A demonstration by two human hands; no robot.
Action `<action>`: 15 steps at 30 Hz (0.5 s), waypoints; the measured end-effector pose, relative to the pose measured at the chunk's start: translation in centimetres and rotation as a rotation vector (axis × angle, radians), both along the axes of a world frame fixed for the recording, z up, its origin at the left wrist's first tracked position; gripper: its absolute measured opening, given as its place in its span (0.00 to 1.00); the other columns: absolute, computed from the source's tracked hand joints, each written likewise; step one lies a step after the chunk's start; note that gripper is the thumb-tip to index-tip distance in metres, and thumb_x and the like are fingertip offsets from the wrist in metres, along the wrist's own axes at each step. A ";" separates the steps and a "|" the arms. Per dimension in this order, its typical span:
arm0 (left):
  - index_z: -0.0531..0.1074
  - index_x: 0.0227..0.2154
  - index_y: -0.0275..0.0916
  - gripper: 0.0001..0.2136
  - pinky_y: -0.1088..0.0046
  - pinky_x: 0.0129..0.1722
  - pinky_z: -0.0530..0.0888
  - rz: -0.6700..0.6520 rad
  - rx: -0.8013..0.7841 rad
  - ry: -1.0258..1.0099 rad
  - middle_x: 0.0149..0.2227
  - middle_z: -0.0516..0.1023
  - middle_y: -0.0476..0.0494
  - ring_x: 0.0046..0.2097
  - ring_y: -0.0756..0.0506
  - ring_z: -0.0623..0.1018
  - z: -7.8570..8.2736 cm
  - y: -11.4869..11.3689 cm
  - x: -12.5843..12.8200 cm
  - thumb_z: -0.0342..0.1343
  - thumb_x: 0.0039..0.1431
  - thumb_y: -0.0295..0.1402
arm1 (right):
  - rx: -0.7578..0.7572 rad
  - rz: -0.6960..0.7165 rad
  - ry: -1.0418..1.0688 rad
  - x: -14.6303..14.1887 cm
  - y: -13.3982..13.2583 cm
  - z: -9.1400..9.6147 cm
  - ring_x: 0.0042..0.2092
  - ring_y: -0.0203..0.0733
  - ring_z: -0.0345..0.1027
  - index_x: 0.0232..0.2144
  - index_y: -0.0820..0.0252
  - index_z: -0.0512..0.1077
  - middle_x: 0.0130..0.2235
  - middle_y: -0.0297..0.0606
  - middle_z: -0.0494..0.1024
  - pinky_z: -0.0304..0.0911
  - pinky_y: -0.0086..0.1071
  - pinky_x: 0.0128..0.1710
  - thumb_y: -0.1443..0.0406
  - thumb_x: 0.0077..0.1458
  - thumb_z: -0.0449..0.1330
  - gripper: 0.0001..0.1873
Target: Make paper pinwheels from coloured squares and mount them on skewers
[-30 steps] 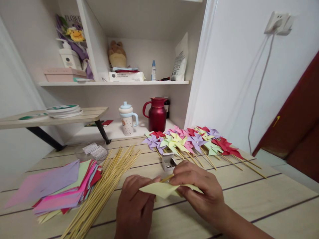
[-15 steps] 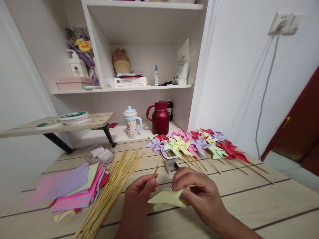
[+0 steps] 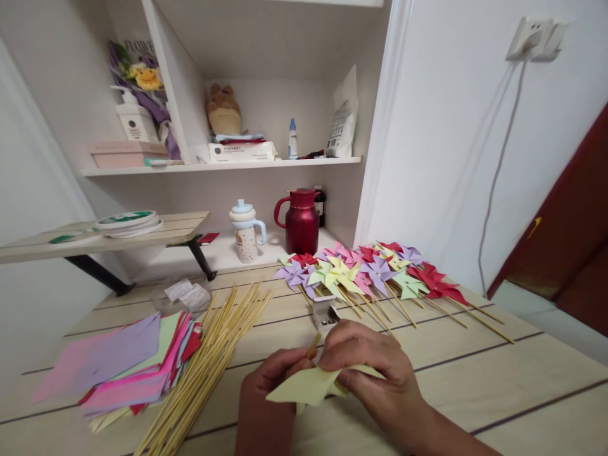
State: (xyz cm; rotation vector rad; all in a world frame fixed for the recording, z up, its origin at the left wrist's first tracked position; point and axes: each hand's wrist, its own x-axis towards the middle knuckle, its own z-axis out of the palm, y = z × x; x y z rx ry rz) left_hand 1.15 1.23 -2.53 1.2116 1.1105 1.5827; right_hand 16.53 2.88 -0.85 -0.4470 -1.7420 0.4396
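My right hand pinches a pale yellow-green paper pinwheel near its middle, its blades pointing left and right. Closed round a thin wooden stick, my left hand sits against the left side of the paper. The stick's tip pokes up above the fingers, close to my right fingertips; the rest of it is hidden. Whether stick and paper touch, I cannot tell. Just beyond my hands stands a small open white box with small metal pins in it.
Finished pinwheels on sticks lie at the back right. Left of my hands is a bundle of wooden sticks, beside a pile of coloured paper. A red jug and a spotted cup stand behind. A low stand is at left.
My left hand has come right and closer to my right hand, bringing the stick up to the pinwheel. The pinwheel has shifted slightly left. The view has moved a little too.
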 end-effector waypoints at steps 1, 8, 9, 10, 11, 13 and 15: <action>0.83 0.25 0.40 0.04 0.69 0.29 0.77 -0.009 -0.012 -0.033 0.27 0.83 0.42 0.30 0.41 0.81 0.2 -0.1 0.1 0.63 0.46 0.32 | 0.009 0.004 0.003 0.0 0.0 0.0 0.33 0.39 0.74 0.37 0.57 0.79 0.32 0.38 0.78 0.69 0.31 0.32 0.74 0.55 0.62 0.10; 0.83 0.24 0.43 0.11 0.74 0.31 0.74 -0.058 -0.102 -0.058 0.28 0.83 0.47 0.32 0.45 0.80 0.9 -0.6 -0.1 0.57 0.39 0.25 | 0.030 -0.012 0.012 0.4 -0.1 0.3 0.34 0.40 0.74 0.37 0.58 0.79 0.33 0.39 0.78 0.69 0.32 0.32 0.74 0.55 0.61 0.11; 0.83 0.24 0.43 0.11 0.75 0.30 0.73 -0.056 -0.104 -0.047 0.27 0.83 0.47 0.31 0.45 0.79 0.9 -0.6 -0.2 0.57 0.40 0.25 | 0.032 -0.016 0.011 0.4 -0.1 0.4 0.34 0.40 0.74 0.38 0.57 0.78 0.33 0.39 0.78 0.70 0.32 0.31 0.74 0.55 0.61 0.11; 0.83 0.24 0.43 0.11 0.75 0.29 0.73 -0.054 -0.110 -0.037 0.27 0.83 0.47 0.31 0.45 0.79 0.8 -0.7 -0.2 0.56 0.40 0.26 | 0.032 -0.021 0.012 0.4 -0.1 0.3 0.34 0.40 0.74 0.38 0.57 0.78 0.33 0.39 0.78 0.70 0.32 0.31 0.74 0.56 0.61 0.11; 0.83 0.24 0.42 0.11 0.75 0.28 0.72 -0.050 -0.116 -0.026 0.27 0.83 0.46 0.30 0.45 0.78 0.8 -0.7 -0.2 0.56 0.40 0.26 | 0.030 -0.025 0.013 0.4 -0.2 0.3 0.34 0.39 0.74 0.38 0.56 0.78 0.33 0.39 0.78 0.70 0.32 0.31 0.74 0.56 0.61 0.11; 0.83 0.25 0.41 0.11 0.74 0.27 0.72 -0.043 -0.126 -0.007 0.28 0.83 0.45 0.30 0.45 0.78 0.9 -0.7 -0.2 0.56 0.40 0.27 | 0.026 -0.032 0.016 0.4 -0.2 0.3 0.34 0.39 0.74 0.38 0.55 0.78 0.33 0.39 0.78 0.70 0.32 0.31 0.74 0.56 0.61 0.11; 0.83 0.25 0.41 0.11 0.73 0.27 0.72 -0.035 -0.137 0.003 0.29 0.83 0.44 0.29 0.45 0.78 0.9 -0.7 -0.2 0.57 0.39 0.28 | 0.023 -0.033 0.019 0.4 -0.2 0.2 0.34 0.39 0.73 0.38 0.55 0.78 0.33 0.38 0.78 0.70 0.32 0.31 0.74 0.56 0.62 0.11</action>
